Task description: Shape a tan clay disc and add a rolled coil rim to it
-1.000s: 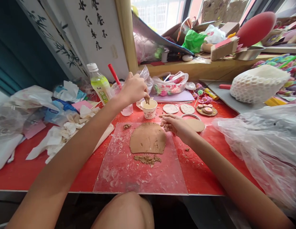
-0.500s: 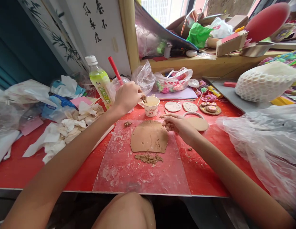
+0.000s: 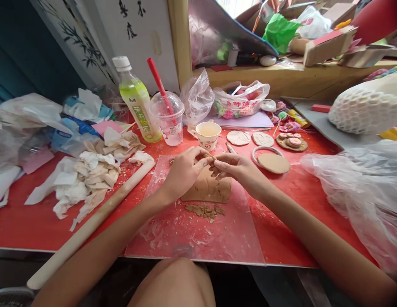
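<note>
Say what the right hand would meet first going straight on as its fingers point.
Most likely the left hand, perhaps the clay bit at its fingertips first: the right hand points leftward at it with no clear gap, though depth leaves contact uncertain.

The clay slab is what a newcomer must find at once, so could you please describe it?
Start at the red table and find the clear sheet at its near edge. The brown clay slab lies toward the sheet's far side, one broad, flat piece, unlike the crumbly clay scraps just nearer the edge.
</note>
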Available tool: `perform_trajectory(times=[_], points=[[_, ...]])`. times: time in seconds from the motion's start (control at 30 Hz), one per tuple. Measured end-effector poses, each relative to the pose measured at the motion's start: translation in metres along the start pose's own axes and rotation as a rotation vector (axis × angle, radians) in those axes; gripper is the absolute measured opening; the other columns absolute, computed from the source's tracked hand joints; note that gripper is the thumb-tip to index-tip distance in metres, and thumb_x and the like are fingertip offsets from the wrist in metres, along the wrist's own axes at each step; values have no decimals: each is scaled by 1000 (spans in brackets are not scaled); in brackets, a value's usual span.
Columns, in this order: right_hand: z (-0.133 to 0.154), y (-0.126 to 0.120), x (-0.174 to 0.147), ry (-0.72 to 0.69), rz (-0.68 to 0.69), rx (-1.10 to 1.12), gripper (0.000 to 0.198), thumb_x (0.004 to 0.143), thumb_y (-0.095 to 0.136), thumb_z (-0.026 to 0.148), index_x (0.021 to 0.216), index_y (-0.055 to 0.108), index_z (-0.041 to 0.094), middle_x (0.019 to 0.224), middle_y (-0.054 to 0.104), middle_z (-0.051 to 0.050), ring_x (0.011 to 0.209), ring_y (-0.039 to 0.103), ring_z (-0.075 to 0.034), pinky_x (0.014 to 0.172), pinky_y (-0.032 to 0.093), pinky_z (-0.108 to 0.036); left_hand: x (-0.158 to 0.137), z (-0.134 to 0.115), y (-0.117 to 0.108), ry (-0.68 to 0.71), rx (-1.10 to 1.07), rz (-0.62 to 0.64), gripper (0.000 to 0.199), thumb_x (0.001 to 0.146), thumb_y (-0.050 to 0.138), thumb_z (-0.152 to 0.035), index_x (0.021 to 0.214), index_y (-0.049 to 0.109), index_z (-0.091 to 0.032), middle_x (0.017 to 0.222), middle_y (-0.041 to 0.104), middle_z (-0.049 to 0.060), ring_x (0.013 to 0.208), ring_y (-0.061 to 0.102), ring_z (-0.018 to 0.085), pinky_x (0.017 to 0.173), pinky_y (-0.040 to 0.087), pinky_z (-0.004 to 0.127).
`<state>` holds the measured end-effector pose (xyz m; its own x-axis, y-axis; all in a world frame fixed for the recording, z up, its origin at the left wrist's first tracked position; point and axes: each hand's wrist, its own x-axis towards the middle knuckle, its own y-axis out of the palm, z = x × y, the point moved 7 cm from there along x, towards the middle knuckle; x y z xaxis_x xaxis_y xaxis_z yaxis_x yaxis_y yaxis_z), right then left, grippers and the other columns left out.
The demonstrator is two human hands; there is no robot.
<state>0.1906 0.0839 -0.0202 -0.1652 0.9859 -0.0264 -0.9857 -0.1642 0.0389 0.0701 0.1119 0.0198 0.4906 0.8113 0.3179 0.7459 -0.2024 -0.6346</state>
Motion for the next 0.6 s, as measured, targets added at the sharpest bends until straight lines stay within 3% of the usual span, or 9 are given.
perform_trajectory(times=[0.13,0.23,0.4,0.6], points=[[-2,-1,1,12,-31,-44,22,75,67,33,93,68,20,93,67,-3,74,61,-12,68,50,-25,0,1,4,52,63,43,16,88,50,-23,100,60,-23,105,65,1,95,59,13,83,45,28],[-4,-3,1,30,-60,-86,20,75,66,36,85,67,18,82,66,-3,67,60,-11,61,48,-24,0,2,5,81,121,77,18,90,45,-27,96,62,-22,101,66,1,95,59,14,85,44,29],[-6,-8,2,32,-98,-120,27,76,64,43,76,64,16,72,64,-3,59,57,-10,54,44,-24,1,3,-2,97,163,13,30,93,35,-38,94,60,-20,95,66,3,90,59,15,81,44,29],[-2,-6,-1,-23,-137,-158,28,78,61,43,72,64,15,65,60,-2,56,52,-9,53,40,-24,1,4,4,89,100,68,28,92,39,-37,98,60,-19,98,66,3,92,59,14,80,43,28]])
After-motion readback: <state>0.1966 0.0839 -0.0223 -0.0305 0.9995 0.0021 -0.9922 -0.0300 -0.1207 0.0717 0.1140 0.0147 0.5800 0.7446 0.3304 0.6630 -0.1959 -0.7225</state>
